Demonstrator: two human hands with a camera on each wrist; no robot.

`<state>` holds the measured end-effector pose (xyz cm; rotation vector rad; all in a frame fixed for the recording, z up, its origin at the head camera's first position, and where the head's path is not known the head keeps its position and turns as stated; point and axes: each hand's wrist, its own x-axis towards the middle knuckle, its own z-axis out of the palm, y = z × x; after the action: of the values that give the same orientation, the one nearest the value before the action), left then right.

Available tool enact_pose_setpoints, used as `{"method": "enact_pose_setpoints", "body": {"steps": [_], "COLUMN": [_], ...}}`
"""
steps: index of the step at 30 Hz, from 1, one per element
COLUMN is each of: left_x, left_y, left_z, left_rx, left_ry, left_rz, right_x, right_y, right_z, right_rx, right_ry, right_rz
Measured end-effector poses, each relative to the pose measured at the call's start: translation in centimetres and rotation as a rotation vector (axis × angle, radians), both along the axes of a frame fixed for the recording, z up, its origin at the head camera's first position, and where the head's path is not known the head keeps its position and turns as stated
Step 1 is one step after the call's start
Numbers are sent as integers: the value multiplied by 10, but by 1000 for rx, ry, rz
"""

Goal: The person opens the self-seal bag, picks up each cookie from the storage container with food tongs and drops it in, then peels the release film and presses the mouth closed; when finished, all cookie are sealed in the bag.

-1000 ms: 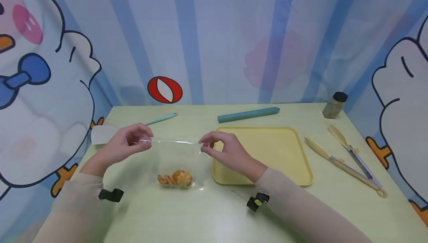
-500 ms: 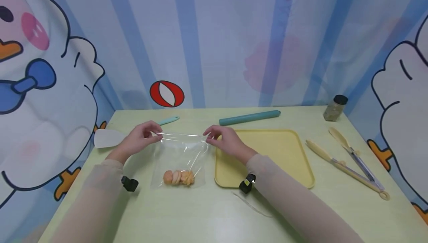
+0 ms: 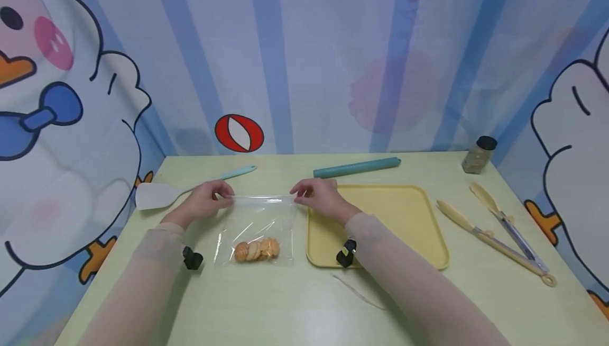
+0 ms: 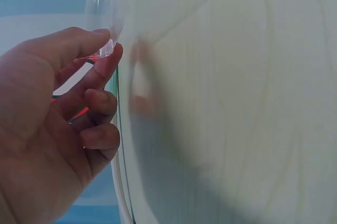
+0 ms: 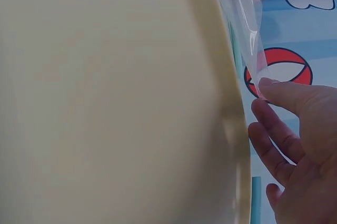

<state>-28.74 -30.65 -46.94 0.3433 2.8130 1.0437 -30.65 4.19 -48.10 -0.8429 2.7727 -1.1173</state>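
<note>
A clear plastic bag (image 3: 257, 216) is stretched between the two hands, its top edge level. Several golden-brown cookies (image 3: 257, 249) lie in a row at its bottom. My left hand (image 3: 206, 199) pinches the top left corner; in the left wrist view, thumb and forefinger hold the clear film (image 4: 102, 2). With thumb and fingertips my right hand (image 3: 323, 198) pinches the top right corner, beside the yellow tray (image 3: 380, 224). The right wrist view has that corner of the bag (image 5: 247, 29) between thumb and forefinger, the other fingers loosely bent.
Behind the left hand lies a white spatula (image 3: 154, 196) with a mint handle. A teal rod (image 3: 357, 167) lies behind the tray. Tongs (image 3: 495, 235) and a black-capped jar (image 3: 479, 155) stand at the right. A thin tie (image 3: 357, 292) lies in front of the tray.
Both hands have lowered and drawn slightly closer together, with the bag's top edge still pinched. The cookies now lie flatter in the bag. The head view has tilted up slightly.
</note>
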Motion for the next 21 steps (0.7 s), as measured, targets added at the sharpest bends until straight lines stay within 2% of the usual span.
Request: {"method": "enact_pose_setpoints", "body": {"steps": [4, 7, 10, 14, 21], "left_x": [5, 13, 21, 33, 59], "left_y": [2, 3, 4, 12, 26], "left_z": [5, 12, 18, 23, 30], "left_rx": [-18, -39, -52, -78, -186], "left_ry": [24, 65, 113, 178, 223], "left_rz": [9, 42, 49, 31, 36], "right_x": [6, 12, 22, 34, 55], "right_y": [3, 6, 13, 32, 72], "right_z": [5, 14, 22, 29, 30], "right_rx": [-2, 9, 36, 98, 192], "right_ry": [4, 12, 9, 21, 100], "right_rz": [-10, 14, 33, -4, -83]}}
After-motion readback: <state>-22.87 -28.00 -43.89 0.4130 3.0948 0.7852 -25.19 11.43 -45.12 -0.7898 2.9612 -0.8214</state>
